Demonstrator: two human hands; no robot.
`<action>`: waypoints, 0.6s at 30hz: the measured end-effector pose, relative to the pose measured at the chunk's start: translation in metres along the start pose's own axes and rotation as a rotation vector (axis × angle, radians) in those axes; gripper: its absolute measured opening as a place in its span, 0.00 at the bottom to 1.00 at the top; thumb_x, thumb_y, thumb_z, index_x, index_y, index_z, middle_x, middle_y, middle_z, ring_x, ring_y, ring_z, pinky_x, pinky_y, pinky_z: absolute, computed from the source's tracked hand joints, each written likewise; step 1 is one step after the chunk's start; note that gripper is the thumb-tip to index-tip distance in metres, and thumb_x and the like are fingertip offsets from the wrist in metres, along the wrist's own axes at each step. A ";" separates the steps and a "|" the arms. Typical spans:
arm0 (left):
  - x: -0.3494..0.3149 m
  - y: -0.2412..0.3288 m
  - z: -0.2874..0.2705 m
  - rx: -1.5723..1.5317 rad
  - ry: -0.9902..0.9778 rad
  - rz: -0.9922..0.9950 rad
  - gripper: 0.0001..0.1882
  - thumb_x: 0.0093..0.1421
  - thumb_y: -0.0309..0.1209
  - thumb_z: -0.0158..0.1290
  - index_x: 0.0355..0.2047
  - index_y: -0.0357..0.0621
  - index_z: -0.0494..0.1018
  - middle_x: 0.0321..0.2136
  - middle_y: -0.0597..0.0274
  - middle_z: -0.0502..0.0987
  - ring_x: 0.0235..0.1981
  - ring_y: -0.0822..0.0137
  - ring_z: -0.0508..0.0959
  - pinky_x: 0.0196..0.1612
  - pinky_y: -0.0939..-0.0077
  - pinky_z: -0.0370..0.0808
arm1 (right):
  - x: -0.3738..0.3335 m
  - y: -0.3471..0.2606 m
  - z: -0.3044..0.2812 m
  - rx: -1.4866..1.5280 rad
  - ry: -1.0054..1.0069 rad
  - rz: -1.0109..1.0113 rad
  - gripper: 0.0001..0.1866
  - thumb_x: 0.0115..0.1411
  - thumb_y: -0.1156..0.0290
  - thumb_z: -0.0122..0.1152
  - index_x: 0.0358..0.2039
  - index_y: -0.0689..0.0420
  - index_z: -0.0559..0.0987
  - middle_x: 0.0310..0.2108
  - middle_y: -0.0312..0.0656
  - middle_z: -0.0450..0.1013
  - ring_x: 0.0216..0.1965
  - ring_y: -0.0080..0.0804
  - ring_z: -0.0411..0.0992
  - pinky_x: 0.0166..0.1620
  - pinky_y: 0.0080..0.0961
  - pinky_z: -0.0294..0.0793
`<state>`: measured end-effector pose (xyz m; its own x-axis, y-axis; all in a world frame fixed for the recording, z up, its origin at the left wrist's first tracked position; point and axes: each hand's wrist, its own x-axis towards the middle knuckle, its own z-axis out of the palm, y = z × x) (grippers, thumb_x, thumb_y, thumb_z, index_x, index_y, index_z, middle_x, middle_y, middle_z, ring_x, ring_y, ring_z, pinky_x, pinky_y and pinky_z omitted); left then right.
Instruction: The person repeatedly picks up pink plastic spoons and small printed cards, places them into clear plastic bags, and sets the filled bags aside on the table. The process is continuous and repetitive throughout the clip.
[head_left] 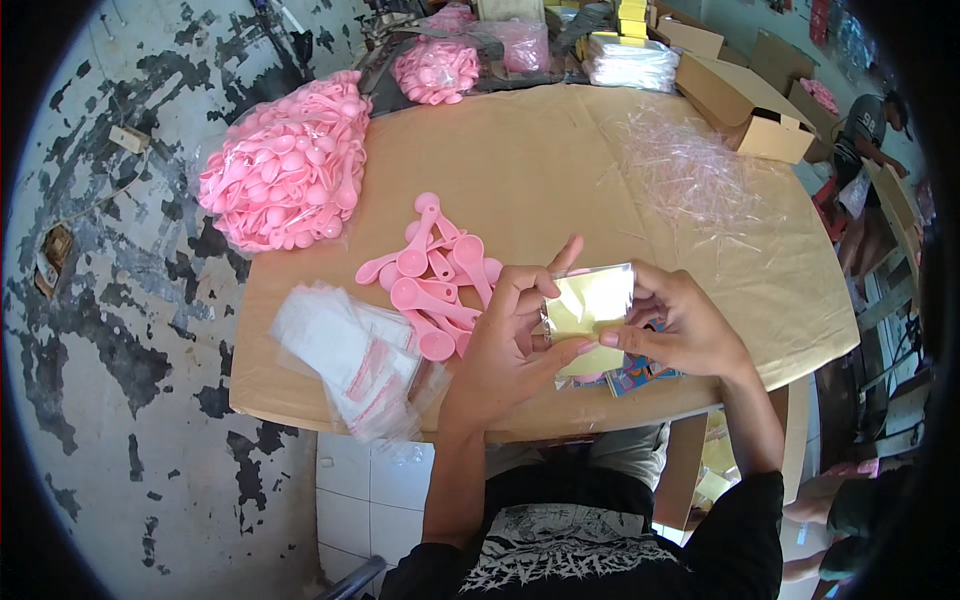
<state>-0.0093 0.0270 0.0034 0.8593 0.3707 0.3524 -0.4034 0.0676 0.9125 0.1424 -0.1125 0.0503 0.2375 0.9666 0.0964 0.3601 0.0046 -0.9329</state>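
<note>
A flat yellow packet in a clear plastic sleeve (588,305) is held up between my two hands over the front of the table. My left hand (503,345) grips its left side, thumb across the lower front and one finger raised. From the right, my right hand (690,325) pinches it, its thumb tip meeting the left one. Colourful printed cards or packets (632,376) lie beneath, partly hidden. Beside my left hand is a loose pile of pink plastic measuring spoons (412,262). Clear plastic bags (335,335) lie stacked at the table's front left.
A large clear bag of pink spoons (290,170) stands at the back left, a smaller one (437,70) behind. Thin clear plastic strips (690,170) are heaped at the right, near a cardboard box (745,100). Below the front edge stands an open carton (685,465). Another person (868,125) works far right.
</note>
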 end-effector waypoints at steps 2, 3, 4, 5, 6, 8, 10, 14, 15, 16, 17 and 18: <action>-0.001 0.005 0.005 -0.081 -0.035 0.043 0.31 0.51 0.11 0.57 0.50 0.42 0.54 0.62 0.39 0.57 0.64 0.49 0.60 0.56 0.62 0.71 | -0.024 0.001 -0.005 -0.028 0.092 -0.073 0.05 0.59 0.78 0.56 0.33 0.66 0.77 0.28 0.39 0.76 0.31 0.25 0.76 0.34 0.23 0.75; -0.007 0.008 0.004 -0.086 -0.048 0.043 0.31 0.51 0.11 0.57 0.50 0.42 0.54 0.62 0.39 0.57 0.64 0.49 0.60 0.56 0.62 0.71 | -0.038 0.004 -0.013 -0.056 0.168 -0.151 0.06 0.57 0.77 0.57 0.33 0.66 0.77 0.28 0.40 0.77 0.28 0.26 0.77 0.32 0.21 0.74; -0.015 0.011 0.000 -0.047 -0.084 0.074 0.33 0.53 0.12 0.56 0.54 0.43 0.53 0.64 0.40 0.52 0.64 0.51 0.60 0.57 0.60 0.70 | -0.061 0.002 -0.033 -0.108 0.159 -0.110 0.07 0.56 0.76 0.60 0.34 0.66 0.77 0.27 0.40 0.77 0.29 0.25 0.77 0.32 0.21 0.74; -0.021 0.009 -0.006 -0.022 -0.131 0.103 0.35 0.55 0.13 0.54 0.59 0.43 0.51 0.66 0.41 0.48 0.63 0.53 0.61 0.58 0.58 0.70 | -0.092 -0.002 -0.057 -0.166 0.163 -0.057 0.09 0.54 0.74 0.62 0.34 0.66 0.78 0.26 0.40 0.77 0.29 0.25 0.77 0.32 0.20 0.73; -0.033 0.009 -0.012 -0.027 -0.103 0.120 0.31 0.55 0.13 0.54 0.58 0.41 0.58 0.62 0.40 0.58 0.60 0.50 0.66 0.58 0.54 0.68 | -0.117 -0.007 -0.068 -0.156 0.195 -0.047 0.11 0.51 0.73 0.64 0.34 0.66 0.78 0.23 0.40 0.76 0.26 0.25 0.75 0.31 0.19 0.71; -0.050 0.017 -0.027 0.129 -0.183 0.176 0.27 0.55 0.15 0.55 0.54 0.40 0.62 0.58 0.41 0.64 0.58 0.48 0.68 0.58 0.53 0.69 | -0.182 -0.003 -0.094 -0.276 0.241 0.106 0.13 0.52 0.73 0.63 0.37 0.66 0.78 0.25 0.41 0.74 0.26 0.27 0.73 0.34 0.21 0.71; -0.064 0.026 -0.018 0.348 -0.170 0.221 0.19 0.56 0.18 0.55 0.49 0.40 0.68 0.49 0.43 0.73 0.53 0.45 0.73 0.56 0.52 0.70 | -0.224 -0.014 -0.103 -0.544 0.456 0.308 0.15 0.53 0.73 0.63 0.41 0.65 0.76 0.29 0.41 0.74 0.30 0.26 0.72 0.38 0.21 0.70; -0.102 0.039 -0.031 0.255 -0.044 0.491 0.15 0.59 0.22 0.54 0.46 0.42 0.70 0.43 0.47 0.78 0.50 0.45 0.75 0.54 0.49 0.71 | -0.177 -0.044 -0.071 -0.685 0.748 0.219 0.14 0.52 0.77 0.61 0.41 0.62 0.76 0.33 0.39 0.74 0.34 0.24 0.71 0.40 0.20 0.69; -0.116 0.045 -0.039 0.243 0.025 0.619 0.13 0.60 0.24 0.54 0.46 0.42 0.70 0.41 0.47 0.78 0.50 0.45 0.75 0.54 0.48 0.71 | -0.140 -0.055 -0.058 -0.666 0.662 0.001 0.13 0.51 0.78 0.61 0.39 0.61 0.77 0.31 0.38 0.74 0.31 0.26 0.72 0.38 0.21 0.69; -0.123 0.042 -0.049 0.306 0.143 0.694 0.12 0.61 0.26 0.52 0.46 0.42 0.69 0.40 0.47 0.79 0.49 0.44 0.75 0.55 0.46 0.70 | -0.096 -0.058 -0.043 -0.701 0.475 -0.093 0.11 0.51 0.79 0.61 0.38 0.61 0.78 0.29 0.39 0.75 0.29 0.27 0.72 0.36 0.21 0.70; -0.132 0.032 -0.063 0.476 0.337 0.680 0.12 0.61 0.28 0.53 0.46 0.42 0.70 0.40 0.46 0.79 0.49 0.43 0.75 0.56 0.44 0.68 | -0.049 -0.058 -0.026 -0.724 0.286 -0.194 0.10 0.51 0.79 0.61 0.36 0.61 0.79 0.28 0.39 0.76 0.26 0.29 0.73 0.34 0.21 0.70; -0.140 0.038 -0.081 0.569 0.460 0.689 0.13 0.60 0.29 0.53 0.45 0.42 0.71 0.40 0.46 0.79 0.49 0.42 0.75 0.56 0.43 0.67 | -0.001 -0.062 0.003 -0.627 0.161 -0.268 0.08 0.52 0.77 0.62 0.35 0.61 0.79 0.28 0.41 0.76 0.26 0.32 0.74 0.33 0.26 0.71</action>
<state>-0.1702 0.0525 -0.0282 0.2420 0.4923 0.8361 -0.4536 -0.7044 0.5460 0.1173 -0.1133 0.1069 0.1812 0.9027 0.3903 0.8658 0.0418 -0.4986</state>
